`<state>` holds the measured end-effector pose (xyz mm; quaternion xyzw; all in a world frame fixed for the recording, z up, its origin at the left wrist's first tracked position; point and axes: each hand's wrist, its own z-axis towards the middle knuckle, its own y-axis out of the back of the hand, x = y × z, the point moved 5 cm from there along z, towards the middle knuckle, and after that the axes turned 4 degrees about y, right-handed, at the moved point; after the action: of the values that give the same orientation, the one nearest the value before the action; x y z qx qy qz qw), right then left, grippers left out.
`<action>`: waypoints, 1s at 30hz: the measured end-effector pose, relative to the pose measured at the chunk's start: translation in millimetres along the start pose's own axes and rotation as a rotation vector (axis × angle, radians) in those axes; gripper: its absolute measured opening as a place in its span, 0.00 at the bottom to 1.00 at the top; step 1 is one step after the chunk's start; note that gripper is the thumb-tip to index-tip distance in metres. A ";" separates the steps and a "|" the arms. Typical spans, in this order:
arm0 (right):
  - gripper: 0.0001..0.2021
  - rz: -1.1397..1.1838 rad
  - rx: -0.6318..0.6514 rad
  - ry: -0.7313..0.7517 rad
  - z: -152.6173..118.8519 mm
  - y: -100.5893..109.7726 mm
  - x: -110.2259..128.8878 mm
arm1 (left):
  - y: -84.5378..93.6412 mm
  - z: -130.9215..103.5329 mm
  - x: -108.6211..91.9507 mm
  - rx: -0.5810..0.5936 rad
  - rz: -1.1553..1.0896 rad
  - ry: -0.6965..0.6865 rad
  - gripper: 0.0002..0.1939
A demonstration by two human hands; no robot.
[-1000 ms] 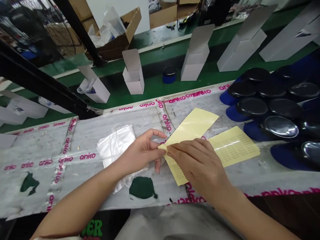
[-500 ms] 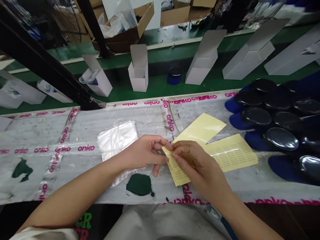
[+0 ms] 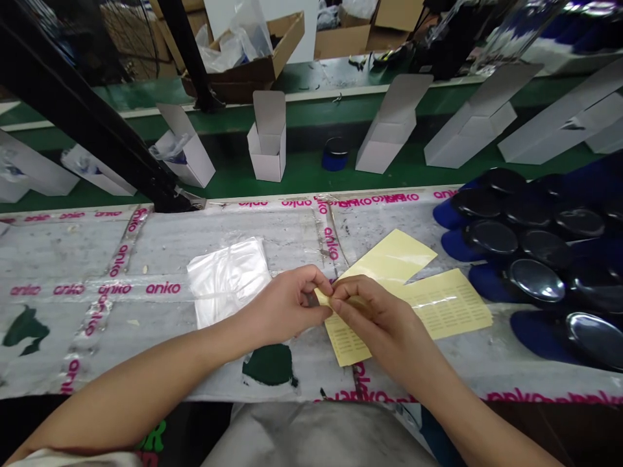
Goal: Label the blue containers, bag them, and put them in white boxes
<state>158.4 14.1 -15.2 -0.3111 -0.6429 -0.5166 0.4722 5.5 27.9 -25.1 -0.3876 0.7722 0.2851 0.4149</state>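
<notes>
Moved, head view: left hand (image 3: 292, 301) was spread a second ago, fingers now drawn in to the sheet corner; right hand (image 3: 384, 318) has rolled from palm-down to thumb showing. Camera shifted a bit too.
Right grip: thumb and forefinger pressed together, pinching the corner of the near yellow sheet (image 3: 348, 344).
Left grip: thumb and curled fingers at the same corner, meeting the right fingertips; can't tell if it pinches paper too.
Near yellow sheet: on the counter (image 3: 272, 224), corner raised between both hands, rows of small print below.
Other yellow paper: plain strip (image 3: 394, 256) angled away, printed sheet (image 3: 452, 305) to the right. Right hand hides how they join the near one.
Clear bags (image 3: 228, 279): flat stack beside left forearm.
Blue pieces with black oval tops (image 3: 540, 279): grouped at right; one blue piece (image 3: 335, 154) stands alone behind the counter.
White boxes (image 3: 267, 155): row behind, flaps up; some at left hold clear-wrapped contents.
Progress, my read: corner lifted, nothing seen fully off the sheet. Print rows look mostly intact, flaps unclosed, so plenty left.
</notes>
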 end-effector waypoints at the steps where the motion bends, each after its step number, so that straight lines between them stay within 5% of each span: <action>1: 0.08 0.023 0.016 -0.026 0.1 -1.4 -1.4 | -0.5 0.1 -0.4 -0.011 0.009 -0.006 0.08; 7: 0.14 0.115 0.084 -0.218 -2.8 -3.7 -5.7 | -2.5 2.7 2.2 0.007 -0.028 0.027 0.10; 10: 0.13 0.065 0.055 -0.133 9.4 15.2 4.0 | -0.7 1.2 0.7 0.013 0.003 0.010 0.12; 14: 0.08 -0.195 -0.169 0.154 62.4 63.7 20.3 | 13.6 -5.5 -8.4 -0.006 0.169 -0.022 0.23; 17: 0.10 -0.544 -0.260 0.281 125.7 83.4 30.2 | 39.4 -6.7 -12.7 -0.158 0.225 -0.012 0.17; 21: 0.25 -0.688 -0.223 0.284 210.2 69.6 37.9 | 69.8 3.7 -15.3 -0.361 0.415 -0.130 0.12; 24: 0.24 -0.737 -0.186 0.219 252.9 49.3 41.4 | 79.4 12.3 -11.7 -0.396 0.458 -0.180 0.11; 28: 0.19 -0.713 -0.082 0.176 270.8 36.5 45.1 | 82.7 14.1 -5.8 -0.394 0.397 -0.198 0.11; 30: 0.26 -0.664 0.012 0.209 259.6 34.4 47.8 | 85.4 13.2 -4.1 -0.444 0.327 -0.225 0.09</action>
<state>97.5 268.0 36.6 -0.0277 -0.6601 -0.6674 0.3436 -58.9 85.3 -17.9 -0.3055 0.6923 0.5514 0.3513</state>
